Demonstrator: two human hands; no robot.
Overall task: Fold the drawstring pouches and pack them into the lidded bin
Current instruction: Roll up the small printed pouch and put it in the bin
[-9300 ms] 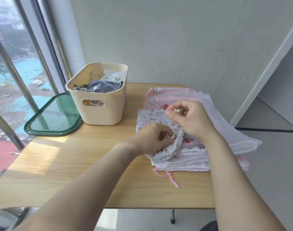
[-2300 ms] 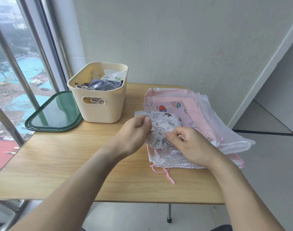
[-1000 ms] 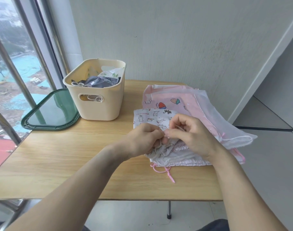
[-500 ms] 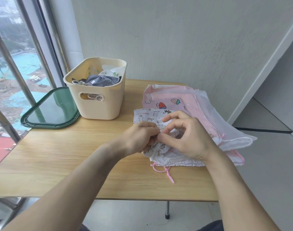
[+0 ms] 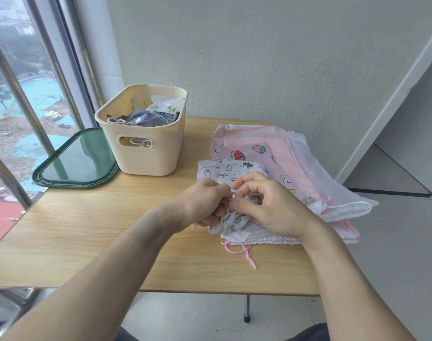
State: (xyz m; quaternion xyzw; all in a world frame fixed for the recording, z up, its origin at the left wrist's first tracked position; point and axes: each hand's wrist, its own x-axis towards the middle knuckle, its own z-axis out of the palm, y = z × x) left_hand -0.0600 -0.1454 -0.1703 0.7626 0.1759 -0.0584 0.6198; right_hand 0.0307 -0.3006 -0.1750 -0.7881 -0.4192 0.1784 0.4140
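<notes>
A small white pouch with cartoon animal prints (image 5: 224, 168) lies on top of a stack of pink and white drawstring pouches (image 5: 291, 158) at the table's right side. My left hand (image 5: 202, 203) grips the pouch's gathered mouth. My right hand (image 5: 266, 205) pinches the drawstring right beside it, thumb and fingers curled. The cream bin (image 5: 146, 139) stands behind and to the left, holding grey and white folded pouches. Its green lid (image 5: 74, 161) lies flat to the bin's left.
The wooden table (image 5: 87, 230) has bare surface in front of the bin and lid. A pink drawstring (image 5: 242, 252) trails toward the front edge. A window with metal bars runs along the left, a white wall behind.
Over the last second both hands stayed together at the pouch's gathered mouth, fingers shifting slightly on the drawstring. Earlier the pouch mouth was wider open and has been cinched.
</notes>
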